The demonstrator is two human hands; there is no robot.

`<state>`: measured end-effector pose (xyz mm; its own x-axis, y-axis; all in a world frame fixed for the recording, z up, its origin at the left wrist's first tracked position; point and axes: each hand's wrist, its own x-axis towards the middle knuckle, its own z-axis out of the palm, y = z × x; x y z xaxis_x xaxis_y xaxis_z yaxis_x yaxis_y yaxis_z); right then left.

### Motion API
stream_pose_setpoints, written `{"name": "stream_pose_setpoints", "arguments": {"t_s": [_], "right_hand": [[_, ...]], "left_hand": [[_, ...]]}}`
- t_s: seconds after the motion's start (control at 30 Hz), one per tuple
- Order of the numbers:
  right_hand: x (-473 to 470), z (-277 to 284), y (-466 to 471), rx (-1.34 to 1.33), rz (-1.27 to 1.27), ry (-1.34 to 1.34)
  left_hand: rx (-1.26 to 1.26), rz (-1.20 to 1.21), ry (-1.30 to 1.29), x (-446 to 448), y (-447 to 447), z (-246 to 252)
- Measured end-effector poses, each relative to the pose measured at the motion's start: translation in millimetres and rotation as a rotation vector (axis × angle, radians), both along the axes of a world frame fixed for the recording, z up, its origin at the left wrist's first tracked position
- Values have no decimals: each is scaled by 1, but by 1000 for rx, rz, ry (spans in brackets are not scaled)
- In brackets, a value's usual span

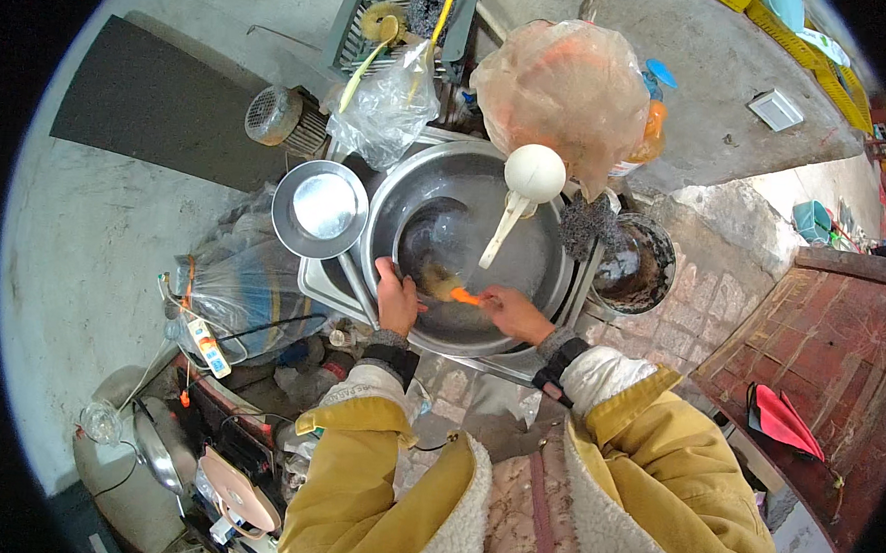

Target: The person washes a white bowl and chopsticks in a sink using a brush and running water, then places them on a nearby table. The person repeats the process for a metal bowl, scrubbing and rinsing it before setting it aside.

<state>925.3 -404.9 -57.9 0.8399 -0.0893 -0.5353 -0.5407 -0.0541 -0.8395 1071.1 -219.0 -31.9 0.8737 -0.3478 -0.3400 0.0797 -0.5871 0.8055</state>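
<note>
A wide metal basin [539, 296] sits in the sink before me, with a dark round pan or bowl [434, 227] inside its left part. My left hand [399, 297] is on the near left of this inner vessel, thumb up along its rim; how firmly it grips cannot be seen. My right hand [515, 312] is closed around the orange handle of a brush [466, 296], whose blurred bristles touch the inside of the vessel. A white plastic ladle [535, 174] lies over the basin's far right part. At the upper left rests a metal ladle [320, 208] with a long handle reaching down beside my left hand.
Beyond the basin are a clear plastic bag [388, 108], a green dish rack [344, 35] and a large filled bag [561, 95]. A steel-wool-like scrubber [588, 224] hangs at the right, beside a dirty bucket [665, 266]. A power strip [208, 347] hangs at the left.
</note>
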Motion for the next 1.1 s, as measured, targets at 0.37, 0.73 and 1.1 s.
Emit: {"name": "stream_pose_setpoints", "arguments": {"t_s": [0.37,0.73,1.1], "right_hand": [[8,22,22,-97,12,-157],[7,22,23,-290,-64,-168],[5,16,10,-124,0,-139]], "left_hand": [[-80,62,50,-7,-4,-5],[-101,97,178,-9,1,-10],[-125,89,160,-10,0,-1]]}}
